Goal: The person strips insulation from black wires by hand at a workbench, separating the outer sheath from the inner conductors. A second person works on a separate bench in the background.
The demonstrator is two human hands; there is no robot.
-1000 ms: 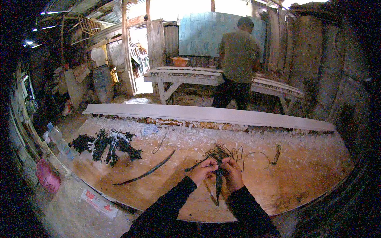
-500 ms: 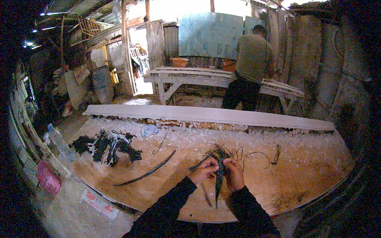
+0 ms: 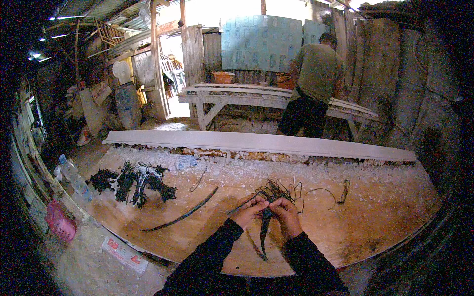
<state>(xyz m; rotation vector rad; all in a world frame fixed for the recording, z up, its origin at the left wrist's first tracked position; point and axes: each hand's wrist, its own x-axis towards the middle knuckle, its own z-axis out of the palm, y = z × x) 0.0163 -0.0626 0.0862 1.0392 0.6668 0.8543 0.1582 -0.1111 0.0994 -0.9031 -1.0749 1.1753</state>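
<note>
My left hand (image 3: 251, 211) is closed in a pinch on a bundle of dark strands (image 3: 275, 189), just over the wooden board. Close beside it, my right hand (image 3: 287, 215) pinches the same bundle, with the fingertips of both hands almost meeting. Loose thin loops fan out beyond the fingers. A flat dark strip (image 3: 264, 231) hangs from between the hands toward the near edge, and another narrow end juts out left of my left hand. The fingers hide where the strands come together.
Dark tufted bundles (image 3: 136, 183) lie at the left of the board (image 3: 365, 222), near a long curved dark strip (image 3: 185, 215). A thin looped strand (image 3: 341, 196) lies right. A pale ledge (image 3: 256, 143) bounds the far side. Beyond, a person (image 3: 316, 74) stands at a bench (image 3: 237, 96).
Both hands have shifted slightly left with the bundle, and the hanging strip has swung left. The person behind has bent forward a little.
</note>
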